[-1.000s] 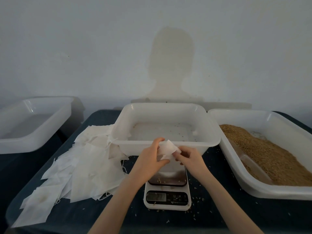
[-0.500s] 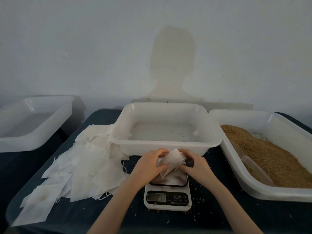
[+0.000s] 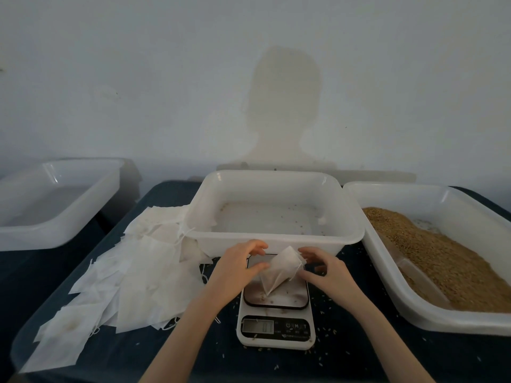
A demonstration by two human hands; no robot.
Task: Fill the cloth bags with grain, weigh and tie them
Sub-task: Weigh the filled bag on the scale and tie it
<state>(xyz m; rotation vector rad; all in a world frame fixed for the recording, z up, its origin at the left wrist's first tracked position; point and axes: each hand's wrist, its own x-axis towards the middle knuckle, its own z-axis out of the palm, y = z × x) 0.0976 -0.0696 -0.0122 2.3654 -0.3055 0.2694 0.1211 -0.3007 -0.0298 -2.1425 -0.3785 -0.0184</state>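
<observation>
Nearest, at the bottom centre of the frame, two bare forearms reach up over a dark counter (image 3: 116, 357) strewn with loose grains. Just above them sits a white scale (image 3: 276, 327), its display too blurred to read, its dark-rimmed pan carrying a few stray grains. Over the pan a small white bag (image 3: 282, 268) hangs tilted, one corner pointing down at the pan. The left hand (image 3: 237, 268) pinches the bag's left edge between thumb and curled fingers. The right hand (image 3: 323, 269) is at the bag's upper right corner with fingers curled; whether its grip has the cloth or the string I cannot tell, but it touches the bag. At left centre, a heap of flat bags (image 3: 130, 275) spreads across the counter, reaching up against the middle tub (image 3: 276, 239). That tub, just behind the scale, holds only scattered grains. At right, a tub (image 3: 431, 324) holds a slope of brown grain (image 3: 431, 261). At upper left, well apart, stands another tub (image 3: 55, 233). Behind all runs a pale wall (image 3: 138, 78) carrying a person's shadow.
</observation>
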